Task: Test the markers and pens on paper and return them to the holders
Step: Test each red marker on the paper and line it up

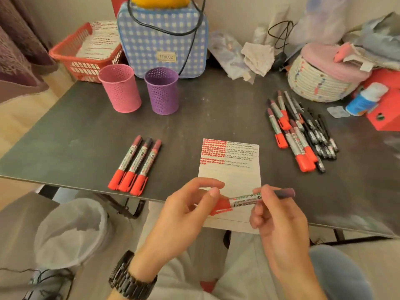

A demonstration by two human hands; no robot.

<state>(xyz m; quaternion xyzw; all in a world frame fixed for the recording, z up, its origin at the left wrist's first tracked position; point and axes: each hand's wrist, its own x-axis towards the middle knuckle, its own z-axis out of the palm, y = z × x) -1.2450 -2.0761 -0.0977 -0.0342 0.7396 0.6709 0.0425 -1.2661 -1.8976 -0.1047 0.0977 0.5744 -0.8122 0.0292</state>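
I hold a red-capped marker (pixel 244 201) level over the near edge of the paper (pixel 233 169). My left hand (pixel 186 211) pinches its red cap end; my right hand (pixel 279 221) grips the barrel near the dark tail. The paper carries rows of red marks and black scribbles on its upper half. Three red markers (pixel 135 165) lie side by side left of the paper. A pile of red markers and black pens (pixel 303 131) lies at the right. A pink holder (pixel 120 87) and a purple holder (pixel 162 90) stand upright at the back.
A red basket (pixel 71 59) with paper and a blue checked bag (pixel 162 37) stand behind the holders. A woven basket (pixel 318 81), cloths and a glue bottle (pixel 365 98) crowd the back right. A lined bin (pixel 71 232) sits below the table's left front edge.
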